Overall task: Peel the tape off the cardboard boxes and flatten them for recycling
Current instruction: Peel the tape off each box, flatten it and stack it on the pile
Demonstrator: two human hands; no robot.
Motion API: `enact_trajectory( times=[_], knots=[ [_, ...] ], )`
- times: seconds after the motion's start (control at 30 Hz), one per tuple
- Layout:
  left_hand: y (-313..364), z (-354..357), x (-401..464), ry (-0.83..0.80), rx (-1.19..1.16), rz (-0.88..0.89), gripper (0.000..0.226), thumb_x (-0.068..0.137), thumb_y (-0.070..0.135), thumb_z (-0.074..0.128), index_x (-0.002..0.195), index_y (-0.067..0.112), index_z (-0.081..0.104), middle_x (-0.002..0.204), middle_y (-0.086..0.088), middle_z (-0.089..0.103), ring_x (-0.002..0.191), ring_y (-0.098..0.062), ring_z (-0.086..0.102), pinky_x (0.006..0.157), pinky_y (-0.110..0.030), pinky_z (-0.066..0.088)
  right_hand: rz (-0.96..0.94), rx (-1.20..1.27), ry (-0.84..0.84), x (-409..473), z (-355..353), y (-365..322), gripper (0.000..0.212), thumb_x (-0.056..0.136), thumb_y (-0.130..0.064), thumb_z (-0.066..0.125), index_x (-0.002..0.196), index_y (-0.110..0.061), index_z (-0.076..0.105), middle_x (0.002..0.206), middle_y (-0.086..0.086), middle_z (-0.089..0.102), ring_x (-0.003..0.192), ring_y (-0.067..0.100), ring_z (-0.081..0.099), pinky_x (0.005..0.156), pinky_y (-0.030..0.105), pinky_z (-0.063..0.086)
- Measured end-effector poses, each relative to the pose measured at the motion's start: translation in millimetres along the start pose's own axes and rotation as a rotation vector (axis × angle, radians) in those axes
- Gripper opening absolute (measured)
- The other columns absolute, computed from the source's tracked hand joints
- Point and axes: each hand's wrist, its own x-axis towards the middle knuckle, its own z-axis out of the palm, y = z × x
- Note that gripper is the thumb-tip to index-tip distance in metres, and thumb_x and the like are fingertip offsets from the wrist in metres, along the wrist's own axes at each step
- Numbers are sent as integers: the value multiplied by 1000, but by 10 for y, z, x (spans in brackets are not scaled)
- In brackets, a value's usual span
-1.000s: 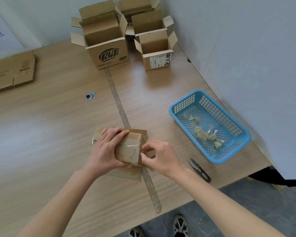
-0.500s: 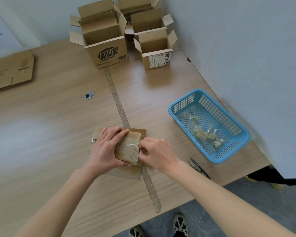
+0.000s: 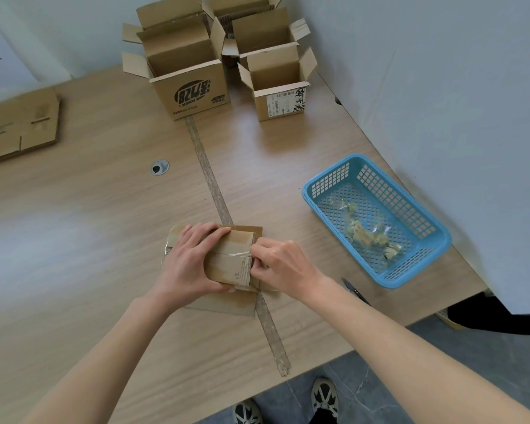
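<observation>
Holding down a small cardboard box [image 3: 227, 264] near the front edge of the counter [image 3: 89, 240], the left hand [image 3: 187, 264] has its fingers spread over the top and its thumb wrapped along the near side, so that grip is clamped on the box. The box sits on a flat piece of cardboard [image 3: 227, 306], right on top of a worn strip [image 3: 208, 179] that runs down the middle of the counter.

The right hand [image 3: 283, 264] is at the box's right end – its fingertips are pinched together on a bit of clear tape [image 3: 234, 254] that crosses the top of the box. So that grip is closed on the tape.

Off to the right there's a blue plastic basket [image 3: 328, 179] with crumpled wads of peeled tape [image 3: 369, 238] inside. Small snips [image 3: 354, 290] lie on the counter between the right wrist and the basket, partly hidden by the forearm.

At the back of the counter stand several opened boxes with their flaps up – a bigger one with a black logo [image 3: 190, 93], a smaller one with a shipping label [image 3: 280, 99] beside it, and more behind those against the wall. Flattened cardboard [image 3: 19, 127] lies at the far left. A small round metal fitting [image 3: 160, 167] is set into the counter left of the strip.
</observation>
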Motion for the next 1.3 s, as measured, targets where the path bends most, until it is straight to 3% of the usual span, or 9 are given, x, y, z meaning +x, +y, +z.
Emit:
enact_trajectory(
  times=[0.1, 0.27, 0.43, 0.63, 0.9, 0.97, 1.07, 1.17, 1.3],
  knots=[
    [-20, 2, -3, -3, 0, 9, 117, 45, 58, 95, 147, 22, 51, 144, 2, 48, 137, -22, 43, 120, -50, 28, 27, 105, 77, -48, 7, 57, 8, 86, -6, 62, 78, -7, 63, 79, 3, 64, 61, 22, 57, 54, 36, 49],
    [-32, 30, -17, 16, -1, 20, 116, 47, 62, 93, 148, 24, 49, 144, 6, 46, 138, -19, 40, 124, -40, 19, 272, 494, 67, -246, 68, 161, 20, 85, -12, 71, 105, -12, 72, 101, -3, 72, 88, 8, 70, 82, 26, 59],
    [-13, 23, -26, 8, 4, 10, 117, 46, 60, 94, 148, 24, 49, 144, 5, 47, 138, -21, 40, 123, -45, 23, 212, 305, 76, -184, 73, 101, 18, 87, -24, 72, 102, -14, 71, 99, -4, 72, 87, 9, 68, 79, 33, 58],
    [-8, 43, -9, 18, 12, 5, 116, 47, 61, 93, 147, 24, 50, 144, 5, 47, 138, -21, 41, 122, -46, 25, 79, -56, -24, -59, 30, -3, 19, 96, -20, 50, 94, -7, 62, 96, 8, 65, 75, 37, 63, 63, 48, 52],
    [-35, 84, -1, 39, -25, -26, 115, 46, 62, 92, 148, 29, 48, 147, 9, 44, 141, -17, 38, 124, -39, 18, -88, -165, -161, 65, -110, 61, 18, 96, -9, 54, 111, 0, 58, 101, 14, 63, 77, 40, 66, 60, 47, 54],
    [-30, 107, 3, 50, -32, -30, 115, 47, 65, 89, 148, 29, 47, 147, 10, 44, 142, -17, 37, 124, -37, 16, -144, -181, -100, 59, -122, 87, 11, 91, -4, 61, 102, 0, 60, 91, 13, 64, 72, 35, 67, 54, 42, 53],
    [-40, 114, 4, 47, -39, -21, 114, 48, 67, 87, 148, 30, 46, 147, 10, 43, 142, -18, 37, 124, -36, 15, 45, 29, 131, -61, -25, 187, 5, 87, -4, 67, 90, -8, 64, 77, 2, 66, 61, 18, 64, 55, 30, 55],
    [-35, 115, -7, 57, -32, -20, 113, 49, 66, 88, 148, 30, 46, 146, 10, 43, 142, -19, 36, 124, -39, 18, 439, 492, 60, -158, 59, 248, 20, 93, -19, 61, 112, -23, 66, 99, -12, 72, 77, 3, 69, 73, 23, 56],
    [-12, 103, -5, 66, -19, -21, 114, 48, 68, 86, 148, 30, 47, 147, 8, 44, 141, -18, 34, 123, -42, 21, 385, 512, -9, -145, 98, 227, 36, 84, -22, 72, 119, -19, 66, 102, -8, 73, 87, 4, 70, 81, 27, 59]
  ],
)
